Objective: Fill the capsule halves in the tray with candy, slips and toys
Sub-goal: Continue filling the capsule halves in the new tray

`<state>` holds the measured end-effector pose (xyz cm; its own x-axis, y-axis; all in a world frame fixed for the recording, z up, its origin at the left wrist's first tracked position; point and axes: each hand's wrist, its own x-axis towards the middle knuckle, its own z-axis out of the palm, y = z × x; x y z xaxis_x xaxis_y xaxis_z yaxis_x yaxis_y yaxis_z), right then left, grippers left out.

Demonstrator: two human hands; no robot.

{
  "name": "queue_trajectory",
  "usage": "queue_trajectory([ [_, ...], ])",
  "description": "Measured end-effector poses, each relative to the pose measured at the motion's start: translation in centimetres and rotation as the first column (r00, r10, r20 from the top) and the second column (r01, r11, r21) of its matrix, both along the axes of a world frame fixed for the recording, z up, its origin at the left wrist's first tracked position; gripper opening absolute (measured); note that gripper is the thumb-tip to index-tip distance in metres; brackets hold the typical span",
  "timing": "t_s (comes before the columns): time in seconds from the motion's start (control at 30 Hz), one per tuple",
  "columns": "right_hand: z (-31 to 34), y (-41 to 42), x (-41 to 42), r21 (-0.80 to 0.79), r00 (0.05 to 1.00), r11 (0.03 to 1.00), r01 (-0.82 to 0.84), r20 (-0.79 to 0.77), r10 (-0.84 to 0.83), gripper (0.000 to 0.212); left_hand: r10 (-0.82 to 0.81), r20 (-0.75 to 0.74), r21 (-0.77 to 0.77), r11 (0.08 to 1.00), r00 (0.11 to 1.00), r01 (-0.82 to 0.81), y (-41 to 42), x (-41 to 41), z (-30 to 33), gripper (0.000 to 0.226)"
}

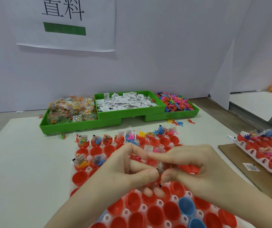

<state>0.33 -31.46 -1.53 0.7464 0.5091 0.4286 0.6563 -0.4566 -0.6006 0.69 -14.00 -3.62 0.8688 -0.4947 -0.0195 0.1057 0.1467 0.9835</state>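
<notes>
Red capsule halves (80, 178) sit mouth-up in the white tray (174, 198) right under my hands, with a few blue ones (186, 206) nearer my wrists. My left hand (125, 171) and right hand (189, 167) meet above the tray's middle, thumbs tip to tip, pinching a folded paper slip (160, 169) between them. The other fingers curl loosely, and I cannot tell whether anything else is tucked in either palm. The slip stands roughly upright between the thumbs, its long axis pointing down toward the cups. As I judge it, the open cups just below and toward me are the nearest targets, slightly closer to my right hand. The filled cups (97, 141) lie beyond my fingertips, in the far rows. Farther out still, the green bins hold the supplies: candy packets (71, 109) off to my left, slips (127, 102) straight ahead, toys (174, 102) to my right. So the coming drop is short and straight down.
</notes>
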Motion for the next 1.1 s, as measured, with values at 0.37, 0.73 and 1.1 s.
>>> queue_trajectory([
  [0.37, -1.6, -5.3, 2.3, 0.055, 0.924, 0.925, 0.377, -0.09, -0.371, 0.038, 0.19, 0.343, 0.474, 0.811, 0.92, -0.344, -3.2, -0.7, -2.8, 0.028],
  [0.73, -4.6, -4.7, 10.3, -0.349, 0.871, 0.836, 0.422, -0.099, -0.481, 0.004, -0.496, 0.542, 0.84, 0.283, 0.679, -0.463, -8.3, 2.0, -5.3, 0.07],
  [1.1, -5.4, -3.6, 10.8, -0.596, 0.881, 0.724, 0.347, -0.058, -0.47, 0.011, -0.527, 0.416, 0.909, 0.208, 0.741, -0.362, -8.8, 2.8, -5.6, 0.077],
])
